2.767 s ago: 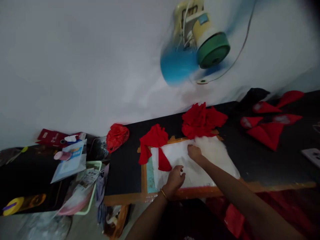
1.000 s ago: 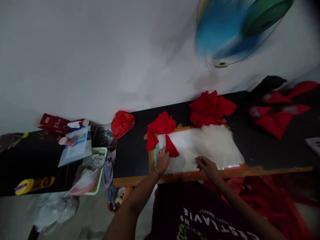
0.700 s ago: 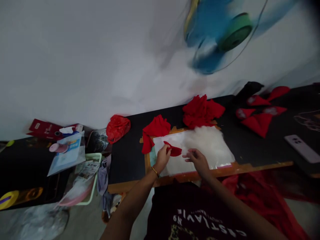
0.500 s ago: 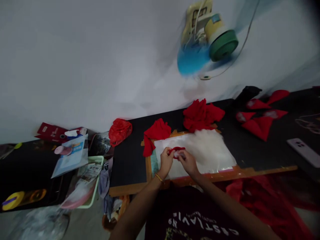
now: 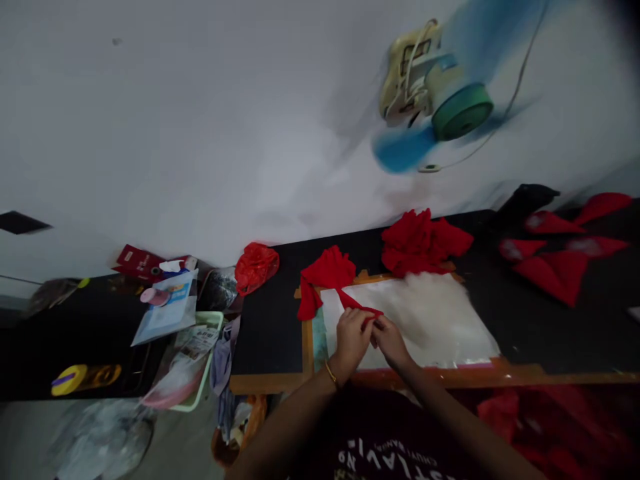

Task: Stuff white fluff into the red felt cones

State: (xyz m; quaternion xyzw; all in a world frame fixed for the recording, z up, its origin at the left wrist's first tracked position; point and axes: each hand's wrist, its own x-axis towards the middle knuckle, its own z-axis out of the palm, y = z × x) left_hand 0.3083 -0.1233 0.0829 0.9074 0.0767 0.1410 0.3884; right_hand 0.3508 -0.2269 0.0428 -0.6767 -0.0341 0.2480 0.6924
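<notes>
Both hands meet over a white sheet at the table's front edge. My left hand, with a bracelet at the wrist, pinches a piece of red cloth from the left. Close beside it, my right hand has its fingers closed on the right end of that cloth. The cloth stretches up and left from the fingers, towards a crumpled red cloth; whether they are joined I cannot tell. My fingers hide part of the held piece. Fluffy white stuffing lies right of the hands.
Behind the sheet sits a red fabric heap. Several stuffed red cones lie at the right. At the left are a red plastic bag and a green basket. A fan with moving blue blades hangs on the wall.
The view has shifted, so the scene appears farther right. Earlier the red piece was bunched with white stuffing showing in it; now it is a narrow strip, with the hands closer together.
</notes>
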